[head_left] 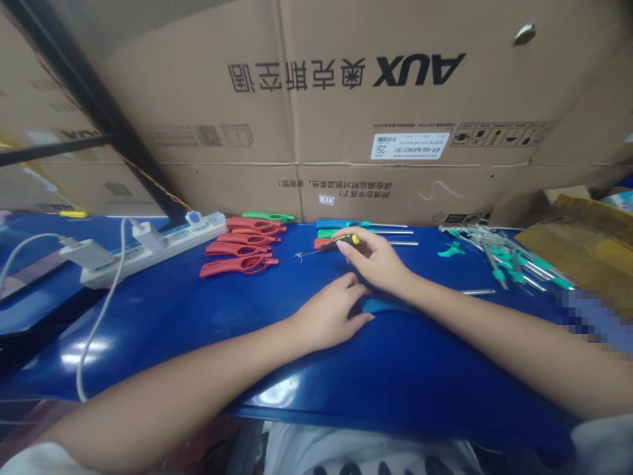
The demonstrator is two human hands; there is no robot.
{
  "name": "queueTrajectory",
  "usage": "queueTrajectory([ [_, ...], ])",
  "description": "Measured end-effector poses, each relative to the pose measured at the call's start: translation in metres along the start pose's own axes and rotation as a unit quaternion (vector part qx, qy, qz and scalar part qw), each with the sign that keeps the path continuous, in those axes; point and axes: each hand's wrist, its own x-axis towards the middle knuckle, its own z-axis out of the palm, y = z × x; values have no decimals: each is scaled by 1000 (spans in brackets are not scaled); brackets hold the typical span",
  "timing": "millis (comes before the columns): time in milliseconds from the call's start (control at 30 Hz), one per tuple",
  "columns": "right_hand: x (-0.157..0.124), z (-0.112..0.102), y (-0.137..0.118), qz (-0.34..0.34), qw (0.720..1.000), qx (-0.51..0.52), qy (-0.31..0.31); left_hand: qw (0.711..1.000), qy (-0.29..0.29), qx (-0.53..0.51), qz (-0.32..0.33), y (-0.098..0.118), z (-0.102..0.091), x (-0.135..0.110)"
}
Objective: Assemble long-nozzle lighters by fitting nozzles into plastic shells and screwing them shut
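So the right hand [378, 264] is closed round a small black-and-yellow-handled screwdriver [346, 242], handle pinched under thumb and fingers. Its long axis runs pretty much 3-to-9 o'clock across the glossy blue tabletop [198, 316], with the thin metal shaft poking out toward 9 and the tip dipping a touch toward the person. The left hand [329, 320] lies palm down and loose, gripping nothing, just at 7 o'clock from the right one, close enough that they nearly touch. The curved blue plastic handle piece [383, 305] lies flat at roughly 2 o'clock from the left hand. As far as I can tell that hand's fingertips sit right against the piece's near end, and the rest of it runs off under the right wrist. So the left hand is the nearer one to it, while the right is busy just past it at 12. Off at 9 o'clock is a bunch of red plastic handles [240, 254]; at 3 o'clock, a heap of teal parts and metal rods [499, 258].
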Motion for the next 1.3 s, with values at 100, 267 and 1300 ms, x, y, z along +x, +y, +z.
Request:
queueTrajectory([
  [100,1,0,1,-7,999,15,42,1000,-1,7,-8,0,0,0],
  [267,3,0,2,3,1000,20,22,1000,-1,11,-12,1,1,0],
  [1300,-8,-20,-13,56,969,153,187,1000,18,-12,10,-4,4,2],
])
